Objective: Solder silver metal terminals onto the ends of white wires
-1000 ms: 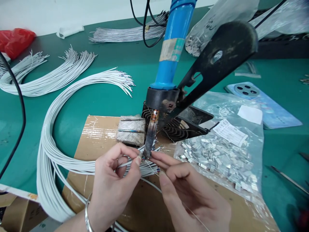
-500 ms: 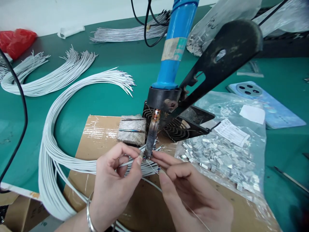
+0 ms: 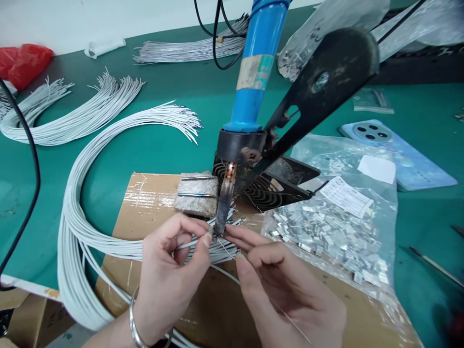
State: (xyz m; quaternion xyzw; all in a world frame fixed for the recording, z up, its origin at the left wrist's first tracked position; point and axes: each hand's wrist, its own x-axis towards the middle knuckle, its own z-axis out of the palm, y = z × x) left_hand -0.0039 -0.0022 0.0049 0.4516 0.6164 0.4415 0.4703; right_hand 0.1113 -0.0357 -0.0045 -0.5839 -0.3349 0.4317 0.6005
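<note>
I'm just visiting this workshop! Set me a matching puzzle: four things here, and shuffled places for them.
Things:
1 red plastic bag
2 long white wires
3 clear bag of small metal pieces
4 metal bangle

Places:
A around the left wrist
B beside the right hand
C far left on the green bench
D curving past the left hand

Pairs: 1-C, 2-D, 3-B, 4-A.
</note>
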